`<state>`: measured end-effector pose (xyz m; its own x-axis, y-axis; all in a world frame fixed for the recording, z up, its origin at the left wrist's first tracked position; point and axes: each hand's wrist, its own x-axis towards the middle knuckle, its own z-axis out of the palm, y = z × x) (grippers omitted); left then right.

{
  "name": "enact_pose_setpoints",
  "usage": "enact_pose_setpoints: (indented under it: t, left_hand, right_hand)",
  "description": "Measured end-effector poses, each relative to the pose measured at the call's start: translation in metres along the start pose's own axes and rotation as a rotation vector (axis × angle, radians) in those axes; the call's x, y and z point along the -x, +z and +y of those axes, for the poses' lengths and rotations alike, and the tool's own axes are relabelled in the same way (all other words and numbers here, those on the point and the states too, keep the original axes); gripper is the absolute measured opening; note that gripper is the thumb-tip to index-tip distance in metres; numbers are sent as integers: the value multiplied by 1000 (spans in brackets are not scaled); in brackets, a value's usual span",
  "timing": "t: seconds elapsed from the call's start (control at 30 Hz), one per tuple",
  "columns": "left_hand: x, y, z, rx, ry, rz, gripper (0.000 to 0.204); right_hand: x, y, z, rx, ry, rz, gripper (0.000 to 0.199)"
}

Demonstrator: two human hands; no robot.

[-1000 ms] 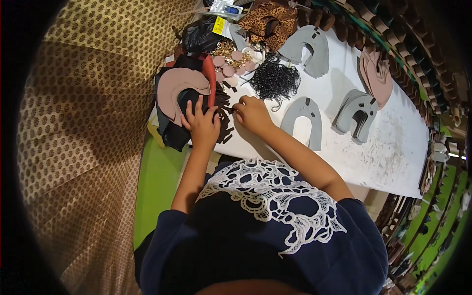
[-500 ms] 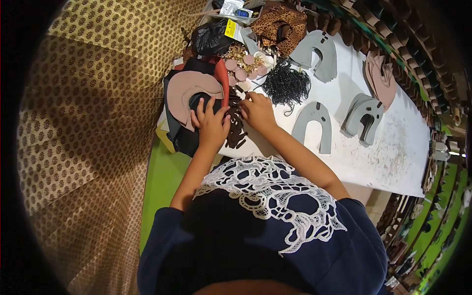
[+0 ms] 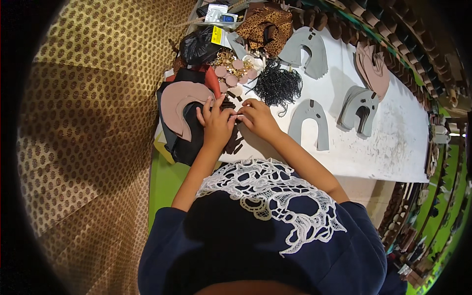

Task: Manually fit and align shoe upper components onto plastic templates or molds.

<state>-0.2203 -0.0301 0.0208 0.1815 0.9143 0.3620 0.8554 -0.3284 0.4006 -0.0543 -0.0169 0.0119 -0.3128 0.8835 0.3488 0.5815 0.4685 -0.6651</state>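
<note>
My left hand (image 3: 217, 126) and my right hand (image 3: 260, 121) meet fingertip to fingertip at the left part of the white table. Pinched between them is what looks like a small dark brown strip (image 3: 236, 115), mostly covered by the fingers. Below and behind my left hand lies a loose pile of similar brown strips (image 3: 235, 141). Left of that hand, curved pink cut pieces (image 3: 173, 105) rest on black material (image 3: 188, 148). To the right of my right hand, a grey U-shaped piece (image 3: 297, 129) with small dark marks at its top lies flat.
Beyond my hands are a heap of black beaded strands (image 3: 276, 84), pink discs (image 3: 231, 80) and a black plastic bag (image 3: 198, 45). Stacked grey U-shaped pieces (image 3: 351, 110) and pink pieces (image 3: 371, 71) lie on the white table (image 3: 388, 142). Patterned gold fabric (image 3: 93, 147) hangs at left.
My hands have come together at the fingertips, with a small strip now between them. My left hand has moved right, off the edge of the pink pieces. The view has shifted slightly.
</note>
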Motion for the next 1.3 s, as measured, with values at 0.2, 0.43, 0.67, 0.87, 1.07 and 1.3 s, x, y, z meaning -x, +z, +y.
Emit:
enact_pose_setpoints:
  t: [0.2,0.43,0.67,0.87,1.07,1.3]
  left_hand:
    - [3,2,3,59,5,-46,12]
    - [3,1,5,61,50,-85,10]
    - [1,1,8,62,32,-118,11]
    - [-2,0,11,91,-14,-77,11]
    - [-1,-3,11,103,21,-9,9]
    - [1,0,13,105,43,12,11]
  right_hand:
    - [9,-2,8,-97,70,9,9]
    - [10,-10,8,-46,83,-65,9]
    - [14,-12,9,-54,84,21,12]
    - [14,-18,11,-122,121,10,17]
    - [14,-23,6,-255,196,32,19]
    - [19,-18,16,-365,219,10,15]
